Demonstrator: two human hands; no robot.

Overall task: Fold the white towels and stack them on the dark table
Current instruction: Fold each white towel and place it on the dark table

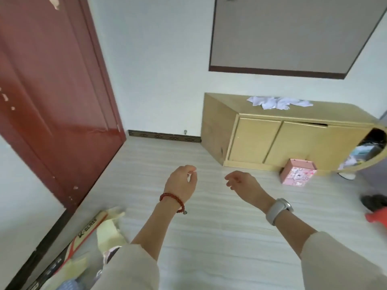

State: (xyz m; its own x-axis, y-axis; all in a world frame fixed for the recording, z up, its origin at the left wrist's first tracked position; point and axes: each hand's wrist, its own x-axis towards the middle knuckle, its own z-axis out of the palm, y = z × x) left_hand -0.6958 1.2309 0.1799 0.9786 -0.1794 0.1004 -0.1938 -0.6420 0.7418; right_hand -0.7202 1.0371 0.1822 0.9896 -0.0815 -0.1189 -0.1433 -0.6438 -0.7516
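While both hands hang over bare floor [209,227], left hand [181,184] and right hand [243,184] are loosely curled, holding nothing. White towels [278,102] lie crumpled on the yellow cabinet [257,141], well apart from them.

Both hands hang over the floor, left hand [181,183] and right hand [240,183] loosely curled, holding nothing; white towels [278,102] lie crumpled on the yellow cabinet [293,141].
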